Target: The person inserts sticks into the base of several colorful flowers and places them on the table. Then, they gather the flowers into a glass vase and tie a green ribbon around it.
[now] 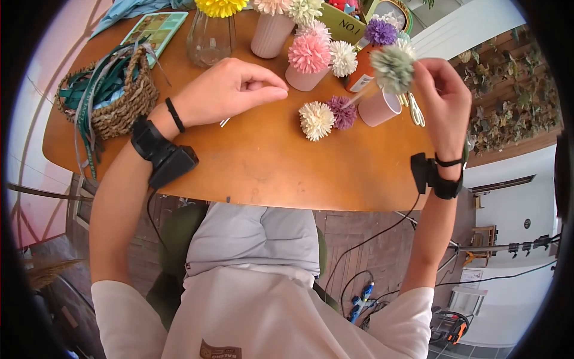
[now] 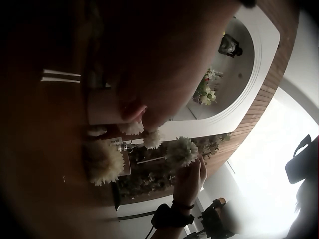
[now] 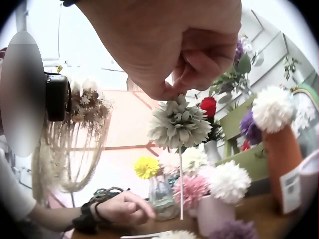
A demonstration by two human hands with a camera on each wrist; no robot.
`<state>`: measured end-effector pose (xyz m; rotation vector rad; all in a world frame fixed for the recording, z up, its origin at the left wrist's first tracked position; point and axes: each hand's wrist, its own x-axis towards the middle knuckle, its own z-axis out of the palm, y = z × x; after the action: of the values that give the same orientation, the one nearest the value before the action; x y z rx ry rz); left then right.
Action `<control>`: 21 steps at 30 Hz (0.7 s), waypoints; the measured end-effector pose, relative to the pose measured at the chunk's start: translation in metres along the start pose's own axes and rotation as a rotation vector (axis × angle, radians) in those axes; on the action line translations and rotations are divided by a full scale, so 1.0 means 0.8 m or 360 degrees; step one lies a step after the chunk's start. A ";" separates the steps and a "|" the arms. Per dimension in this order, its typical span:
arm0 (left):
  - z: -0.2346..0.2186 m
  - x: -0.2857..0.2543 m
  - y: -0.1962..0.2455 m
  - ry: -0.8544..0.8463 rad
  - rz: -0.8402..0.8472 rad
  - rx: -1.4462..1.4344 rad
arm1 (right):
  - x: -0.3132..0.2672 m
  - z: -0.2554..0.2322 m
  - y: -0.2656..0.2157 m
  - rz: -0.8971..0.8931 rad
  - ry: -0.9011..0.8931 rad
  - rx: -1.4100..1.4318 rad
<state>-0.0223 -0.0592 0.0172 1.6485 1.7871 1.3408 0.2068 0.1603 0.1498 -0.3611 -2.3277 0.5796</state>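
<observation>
My right hand (image 1: 443,99) is raised over the table's right side, pinching a grey-green pompom flower (image 1: 391,69) by its head. The flower's thin pale stem (image 3: 181,184) hangs straight down in the right wrist view. Below it stands a pale pink cup (image 1: 381,110) with its mouth showing. A cream pompom flower (image 1: 317,121) and a mauve one (image 1: 342,113) lie on the tabletop beside that cup. My left hand (image 1: 230,93) is over the left middle of the table, fingers loosely bent and holding nothing. Thin white sticks (image 2: 61,75) lie under it.
A woven basket (image 1: 119,107) of ribbons sits at the left. Along the back stand a glass vase (image 1: 209,45), a ribbed pink vase (image 1: 272,35) and a pink cup (image 1: 305,76) with pompom flowers. White-handled scissors (image 1: 417,110) lie at the right, near an orange container (image 1: 362,69).
</observation>
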 end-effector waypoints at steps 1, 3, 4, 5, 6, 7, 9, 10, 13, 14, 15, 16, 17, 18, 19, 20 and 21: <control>0.000 -0.001 0.003 -0.0061 -0.0029 -0.0040 | -0.001 0.015 0.001 -0.0050 -0.0060 0.0130; -0.001 -0.002 0.006 -0.0103 -0.0007 -0.0090 | -0.005 0.046 -0.008 -0.0077 -0.0111 0.0235; -0.002 -0.002 0.007 -0.0122 0.0006 -0.0112 | -0.006 0.059 -0.012 -0.0069 -0.0151 0.0309; -0.002 -0.003 0.008 -0.0130 -0.0010 -0.0127 | -0.007 0.070 -0.016 -0.0049 -0.0168 0.0370; -0.003 -0.002 0.008 -0.0136 -0.0025 -0.0142 | -0.007 0.080 -0.019 -0.0032 -0.0186 0.0430; -0.004 -0.002 0.008 -0.0138 -0.0039 -0.0156 | -0.005 0.089 -0.023 -0.0017 -0.0206 0.0489; -0.002 -0.001 0.001 -0.0095 0.0009 -0.0125 | -0.002 0.103 -0.028 0.0025 -0.0256 0.0532; -0.001 -0.001 0.000 -0.0077 0.0030 -0.0115 | -0.001 0.109 -0.029 0.0053 -0.0284 0.0551; 0.000 -0.001 0.001 -0.0028 0.0072 -0.0219 | 0.001 0.122 -0.026 0.0107 -0.0339 0.0642; 0.001 -0.001 -0.002 0.0003 0.0102 -0.0236 | 0.002 0.126 -0.024 0.0118 -0.0344 0.0663; 0.002 0.000 -0.006 0.0031 0.0135 -0.0251 | 0.001 0.127 -0.024 0.0124 -0.0349 0.0639; 0.003 0.001 -0.007 0.0057 0.0173 -0.0266 | 0.001 0.127 -0.025 0.0128 -0.0350 0.0613; 0.003 0.001 -0.007 0.0073 0.0164 -0.0250 | 0.002 0.126 -0.024 0.0129 -0.0349 0.0585; 0.002 0.001 -0.005 0.0090 0.0157 -0.0233 | 0.004 0.126 -0.022 0.0078 -0.0304 0.0576; 0.001 0.001 -0.003 0.0105 0.0147 -0.0217 | 0.006 0.127 -0.018 0.0028 -0.0260 0.0568; -0.003 0.001 -0.002 0.0075 0.0135 -0.0139 | 0.007 0.126 -0.014 -0.0016 -0.0216 0.0560; -0.008 0.000 0.001 0.0043 0.0120 -0.0065 | 0.009 0.121 -0.012 0.0038 -0.0199 0.0574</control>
<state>-0.0268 -0.0617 0.0206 1.6996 1.7166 1.4292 0.1339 0.1258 0.0953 -0.1869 -2.2778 1.0391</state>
